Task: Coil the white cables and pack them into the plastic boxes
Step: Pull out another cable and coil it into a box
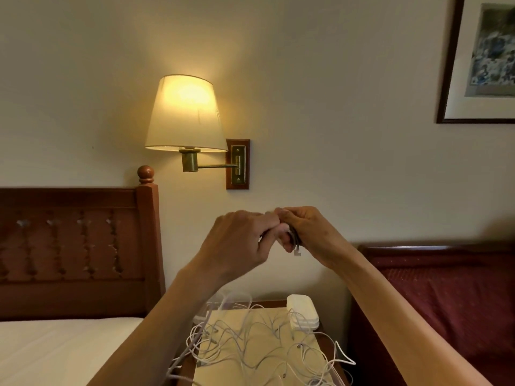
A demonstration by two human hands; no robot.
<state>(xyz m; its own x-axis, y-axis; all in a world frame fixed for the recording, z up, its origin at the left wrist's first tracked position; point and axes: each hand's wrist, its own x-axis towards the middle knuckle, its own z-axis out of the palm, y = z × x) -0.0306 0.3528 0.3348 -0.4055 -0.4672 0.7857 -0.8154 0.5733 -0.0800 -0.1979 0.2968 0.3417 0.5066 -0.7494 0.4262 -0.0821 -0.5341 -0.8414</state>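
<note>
1. Biggest stuff first: a wooden headboard with a white mattress on the left, and a dark red upholstered seat on the right. Both run out of frame, so only part of each shows.
2. On the wall there's a lit swing-arm wall lamp on a wooden plate, and a framed picture cut off by the top right corner.
3. Down low between bed and seat is a small counter with a pale top. It's partly blocked by the left forearm, and its front edge is chopped off by the bottom of the frame.
4. Containers: a little stack of white plastic boxes sits at the back right of the counter, lids down. Can't tell what's inside, or exactly how many are stacked.
5. The loose white cables are sprawled in a tangle all over the counter top, and a few loops hang off the left and right edges. Thin, white, small plugs here and there, too knotted to count.
6. Both hands are raised in front of the wall, touching each other. The right hand has its fingers curled round a small coiled cable, which looks greyish in the shadow, with a short plug end dangling below.
7. The left hand has its fingers bent in and pinching at the same coil. The exact contact point is hidden behind the knuckles.
</note>
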